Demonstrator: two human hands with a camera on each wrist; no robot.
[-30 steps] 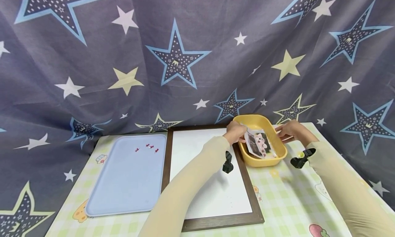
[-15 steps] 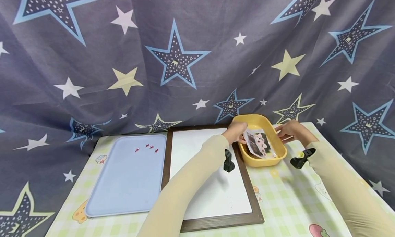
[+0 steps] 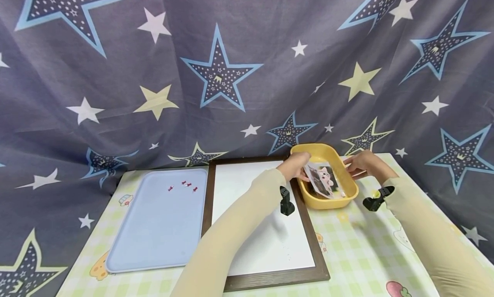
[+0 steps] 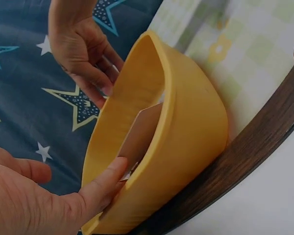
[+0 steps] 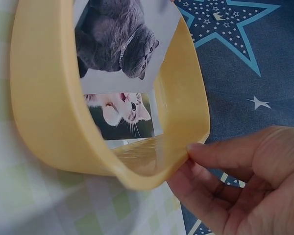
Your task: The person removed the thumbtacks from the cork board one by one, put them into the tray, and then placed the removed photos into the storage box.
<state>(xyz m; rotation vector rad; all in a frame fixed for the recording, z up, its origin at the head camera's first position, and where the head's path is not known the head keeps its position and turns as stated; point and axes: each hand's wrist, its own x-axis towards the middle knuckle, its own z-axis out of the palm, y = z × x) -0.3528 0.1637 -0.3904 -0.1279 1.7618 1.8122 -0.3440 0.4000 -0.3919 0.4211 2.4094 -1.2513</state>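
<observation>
A yellow plastic bin point(image 3: 328, 203) stands at the back right, against the framed white board's edge. My left hand point(image 3: 295, 165) reaches over its left wall and pinches a photo of a grey cat point(image 5: 118, 41), which leans tilted inside. The left wrist view shows that photo's plain back point(image 4: 141, 132), with the thumb against its edge; the fingertips behind are hidden. Under it lies a photo of a light kitten point(image 5: 123, 115). My right hand point(image 5: 250, 178) grips the bin's far right rim, thumb on the lip and fingers outside.
A white board with a dark wooden frame point(image 3: 324, 262) lies beneath my left arm. Left of it is a pale blue tray point(image 3: 154, 228) with several red push pins point(image 3: 188, 184). A checked cloth point(image 3: 362, 254) covers the table; a star-patterned curtain point(image 3: 239, 129) hangs behind.
My left hand has shifted very slightly at the photo's edge. The right hand, the bin and the photos look almost the same as before.
</observation>
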